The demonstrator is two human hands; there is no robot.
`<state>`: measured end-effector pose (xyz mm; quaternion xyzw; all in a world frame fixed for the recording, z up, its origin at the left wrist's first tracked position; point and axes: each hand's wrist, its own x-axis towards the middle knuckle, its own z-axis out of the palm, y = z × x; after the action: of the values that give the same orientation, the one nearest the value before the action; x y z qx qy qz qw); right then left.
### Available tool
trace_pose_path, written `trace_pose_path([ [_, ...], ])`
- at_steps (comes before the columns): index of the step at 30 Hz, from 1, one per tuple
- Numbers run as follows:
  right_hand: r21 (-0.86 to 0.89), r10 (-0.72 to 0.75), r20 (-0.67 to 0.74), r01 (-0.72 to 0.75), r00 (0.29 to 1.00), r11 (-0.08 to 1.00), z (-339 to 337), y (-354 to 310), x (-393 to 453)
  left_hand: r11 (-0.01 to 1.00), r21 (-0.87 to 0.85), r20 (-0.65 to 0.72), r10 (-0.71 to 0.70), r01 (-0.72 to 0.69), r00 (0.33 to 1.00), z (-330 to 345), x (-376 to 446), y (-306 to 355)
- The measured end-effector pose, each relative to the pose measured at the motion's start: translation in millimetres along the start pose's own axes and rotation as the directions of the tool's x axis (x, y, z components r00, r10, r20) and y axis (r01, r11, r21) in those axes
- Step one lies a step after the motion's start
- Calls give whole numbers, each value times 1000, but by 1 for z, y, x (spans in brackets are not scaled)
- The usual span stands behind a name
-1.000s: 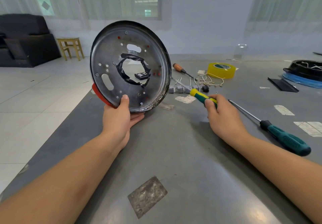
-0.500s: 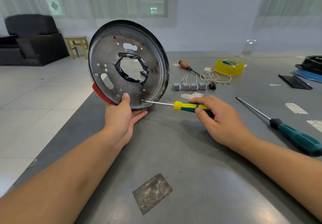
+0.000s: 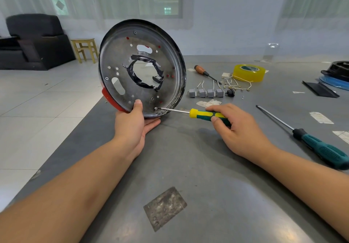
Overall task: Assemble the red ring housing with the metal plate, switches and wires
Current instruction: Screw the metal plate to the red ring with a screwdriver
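My left hand (image 3: 135, 124) grips the plate (image 3: 141, 67) upright on its red ring (image 3: 111, 101). My right hand (image 3: 238, 129) holds the screwdriver (image 3: 205, 114), tip on a screw (image 3: 156, 108) low on the plate. Switches (image 3: 206, 92) lie right of the plate; no writing is readable.

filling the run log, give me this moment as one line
left hand: holds metal plate upright | right hand: grips yellow-green screwdriver | tip: on lower-rim screw | switches: on table

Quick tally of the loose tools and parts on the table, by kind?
Screwdrivers: 3 (yellow-green in the right hand, orange-handled, teal-handled)
Grey switches: 4
Yellow tape rolls: 1
Total: 8
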<state>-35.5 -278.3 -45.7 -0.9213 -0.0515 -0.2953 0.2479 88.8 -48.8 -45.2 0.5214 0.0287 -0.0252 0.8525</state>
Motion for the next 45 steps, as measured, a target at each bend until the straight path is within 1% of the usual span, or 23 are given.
trace_pose_path([
  [8,8,-22,-42,22,999,1000,1,3,-1,1000,0,-8,3,-3,1000,0,-1,0],
  [22,-9,-10,-2,10,1000,1000,3,4,-1,999,47,-38,23,-21,999,3,-2,0],
  [27,-63,-21,48,24,999,998,3,1,-1,996,68,-39,56,-53,998,2,-2,-2],
  [31,-128,-87,63,94,994,987,1,-2,-3,994,85,-46,75,-71,996,3,-2,-3],
  [35,-206,-207,74,218,976,954,-3,-9,-4,990,110,-46,89,-84,995,3,-2,-3],
  [37,-271,-296,68,303,953,914,-5,-10,-3,988,128,-43,97,-91,994,3,-2,-3],
  [39,-354,-394,62,390,917,850,-6,-10,-2,983,152,-45,109,-102,993,3,-2,-4],
  [41,-416,-459,72,445,886,793,-6,-10,-1,978,175,-48,122,-112,991,3,-2,-6],
  [43,-430,-469,86,458,879,778,-7,-11,-1,973,195,-50,133,-121,990,3,-1,-7],
  [45,-372,-420,103,427,902,824,-8,-14,-3,969,213,-51,139,-125,989,2,-1,-7],
])
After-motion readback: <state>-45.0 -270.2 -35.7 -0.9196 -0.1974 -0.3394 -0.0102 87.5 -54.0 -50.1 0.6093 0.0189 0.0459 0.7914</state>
